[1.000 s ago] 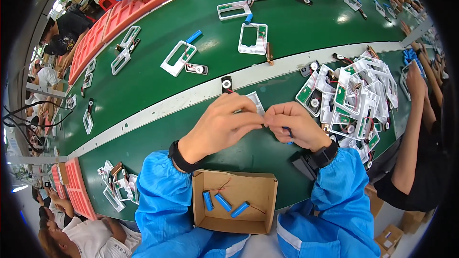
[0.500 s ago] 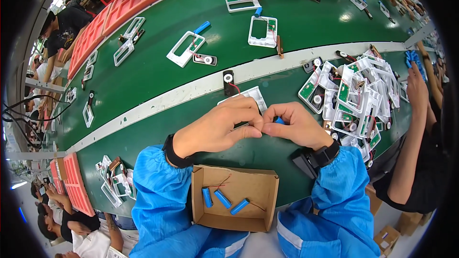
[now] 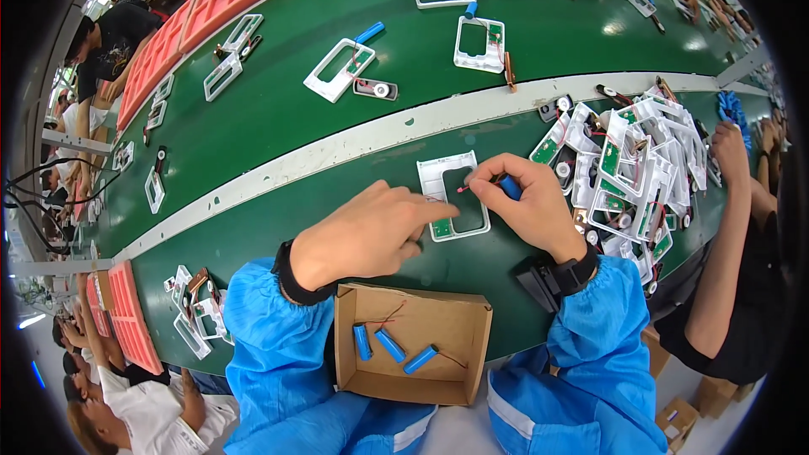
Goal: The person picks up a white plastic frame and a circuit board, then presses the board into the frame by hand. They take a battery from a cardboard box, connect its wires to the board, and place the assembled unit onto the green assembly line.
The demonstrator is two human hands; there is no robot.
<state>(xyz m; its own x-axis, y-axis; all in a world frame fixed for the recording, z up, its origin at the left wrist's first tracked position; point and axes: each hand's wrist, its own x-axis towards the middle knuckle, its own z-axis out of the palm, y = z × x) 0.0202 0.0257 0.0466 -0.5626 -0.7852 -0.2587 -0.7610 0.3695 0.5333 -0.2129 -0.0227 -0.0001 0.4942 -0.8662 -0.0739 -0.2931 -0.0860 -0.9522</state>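
Observation:
A white plastic frame [image 3: 431, 170] with a green circuit board [image 3: 442, 228] lies on the green work surface in front of me. Over its left side reaches my left hand [image 3: 358, 236], index finger stretched toward the opening and the other fingers bent beneath. Nothing shows held in it. My right hand [image 3: 531, 206] is closed around a blue cylindrical battery [image 3: 509, 186], above the frame's right edge. Its thumb and index finger pinch the battery's thin lead, and a small red end [image 3: 462, 190] sticks out leftward. Below my hands, a cardboard box [image 3: 352, 377] holds several blue batteries [image 3: 390, 345].
A heap of white frames [image 3: 628, 173] with boards and speakers stands at right, beside another person's arm [image 3: 716, 278]. A smaller cluster [image 3: 195, 312] lies at left. Past the pale rail [image 3: 337, 148], more frames are spread over a green belt [image 3: 278, 131]. Red trays [image 3: 135, 320] line the left.
My hands have parted; the left moved left and the index finger straightened. The white frame now shows between them, and the speaker by the rail is out of sight. Belt pieces shifted slightly right.

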